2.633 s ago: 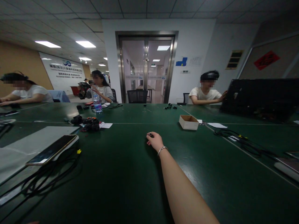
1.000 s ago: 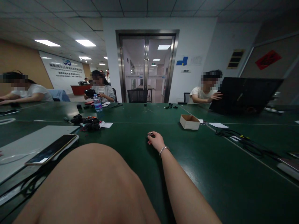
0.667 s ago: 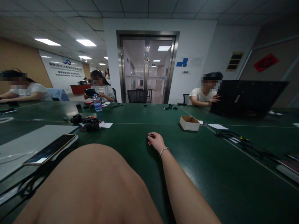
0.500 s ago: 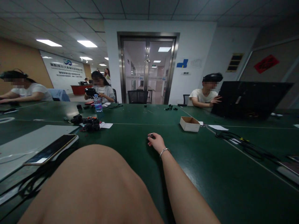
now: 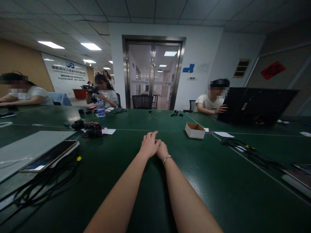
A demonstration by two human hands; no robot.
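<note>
My right hand (image 5: 162, 150), with a silver bracelet (image 5: 167, 159) at the wrist, is closed low over the green table. Between its thumb and fingers is a small dark cylinder, now mostly covered by my hands; its exact kind does not show. My left hand (image 5: 149, 145) meets it from the left, back up, with its fingers apart and partly extended. Its thumb side touches my right fingertips around the small cylinder. Beyond my right hand stands an open pale box (image 5: 195, 131), apart from both hands.
On the left lie a phone (image 5: 50, 157), a grey panel (image 5: 31, 142) and black cables (image 5: 46, 181). A bundle of black gear (image 5: 93, 129) and a water bottle (image 5: 100, 109) stand farther back. A black monitor (image 5: 257, 105) and cables (image 5: 252, 155) are at right. Several people sit around the table.
My left arm, a large blur in front before, has stretched forward, and its hand now meets my right hand. My right hand stays nearly in place. The view has shifted slightly.
</note>
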